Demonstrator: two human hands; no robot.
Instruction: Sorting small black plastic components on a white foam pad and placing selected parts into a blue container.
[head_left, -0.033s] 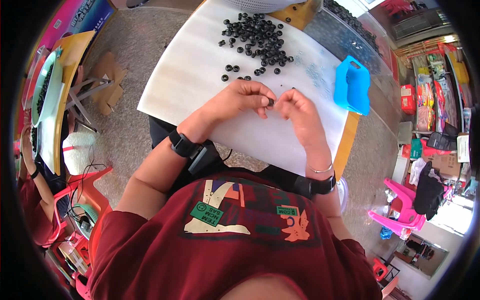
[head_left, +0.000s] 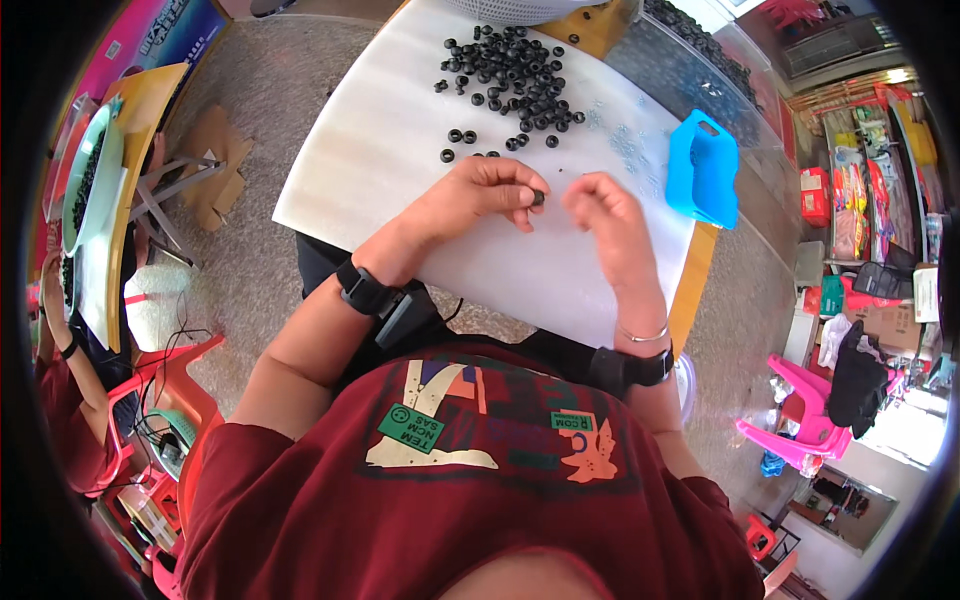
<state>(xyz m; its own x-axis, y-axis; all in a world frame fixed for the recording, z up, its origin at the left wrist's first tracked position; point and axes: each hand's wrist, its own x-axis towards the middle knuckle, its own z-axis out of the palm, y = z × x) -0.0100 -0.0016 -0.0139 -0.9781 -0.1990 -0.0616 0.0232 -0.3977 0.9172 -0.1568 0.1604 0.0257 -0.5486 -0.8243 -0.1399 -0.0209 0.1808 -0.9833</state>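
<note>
Shifted slightly rightward since the earlier frame, with a wider gap from the left hand [head_left: 480, 200]: the right hand [head_left: 608, 215]. Nearly unmoved: the left hand, with a small black piece [head_left: 539, 198] at its fingertips.

In print: pale lettering on two green patches [head_left: 410, 427] across the front of a dark red shirt [head_left: 300, 520], with a smiling-face mark on the larger one; large white characters on a purple-and-blue panel [head_left: 190, 45] at the upper left; colourful packets [head_left: 852, 200] on the shelving at the right, with markings too small to read.

On the left, thumb and forefinger closed narrowly, with the small black piece pinched between their tips, over the white-topped table [head_left: 370, 150]. On the right, fingers bent inward, just beside the piece but apart from it, blurred at the tips; opening and any contents impossible to tell.

Farther up the table, a pile of black ring-shaped pieces [head_left: 520, 103], with several stray ones near the left hand. To the right of the pile, scattered small transparent pieces [head_left: 628, 145], then a bright blue plastic bin [head_left: 708, 200] at the table's right edge.
</note>
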